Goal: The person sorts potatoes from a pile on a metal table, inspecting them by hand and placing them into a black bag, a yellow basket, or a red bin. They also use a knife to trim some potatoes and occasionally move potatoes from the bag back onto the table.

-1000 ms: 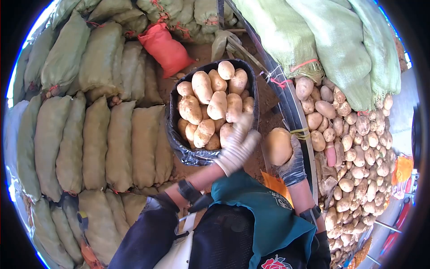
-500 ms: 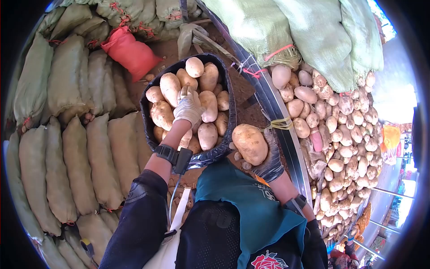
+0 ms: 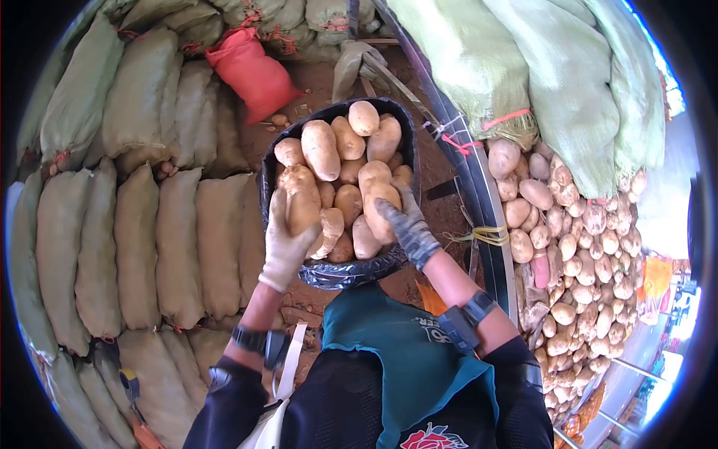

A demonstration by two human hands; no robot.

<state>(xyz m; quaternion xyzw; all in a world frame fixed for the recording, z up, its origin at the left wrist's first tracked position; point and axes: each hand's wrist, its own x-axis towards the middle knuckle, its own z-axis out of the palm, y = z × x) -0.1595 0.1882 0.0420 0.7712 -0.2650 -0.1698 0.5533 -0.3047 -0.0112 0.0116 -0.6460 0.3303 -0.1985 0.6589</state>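
I had the left hand (image 3: 288, 245) clasping a long potato (image 3: 303, 200) at the tub (image 3: 340, 272) rim, the right hand (image 3: 405, 224) lying open on a top potato (image 3: 378, 203), likely steadying it

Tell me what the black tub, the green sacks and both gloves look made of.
Black tub: probably soft rubber or plastic; its glossy rim crumples. Green sacks: woven plastic mesh, judging by the matte coarse weave. Left glove, gripping a potato: pale knitted fabric, likely cotton. Right glove: dark grey knit, possibly coated; too small to tell.
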